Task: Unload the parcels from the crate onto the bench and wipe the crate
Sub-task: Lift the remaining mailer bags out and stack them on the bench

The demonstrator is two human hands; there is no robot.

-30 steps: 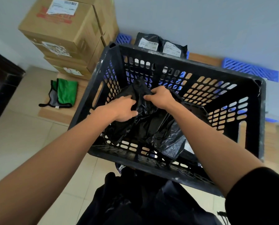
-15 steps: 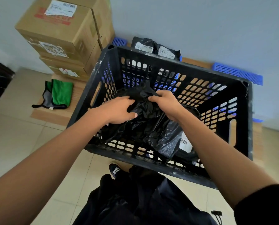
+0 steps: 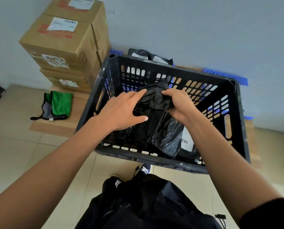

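Right now both hands, the left hand (image 3: 121, 111) and the right hand (image 3: 179, 103), are grasping the black parcel (image 3: 154, 100) by slack plastic inside the crate (image 3: 237, 116), so it is risking slipping or tearing.

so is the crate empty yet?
No. The crate still holds black parcels; both hands, left hand and right hand, grip the top one inside it.

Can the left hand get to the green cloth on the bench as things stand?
Probably not yet: the left hand grips the black parcel inside the crate. The green cloth lies unobstructed beyond the crate's left wall.
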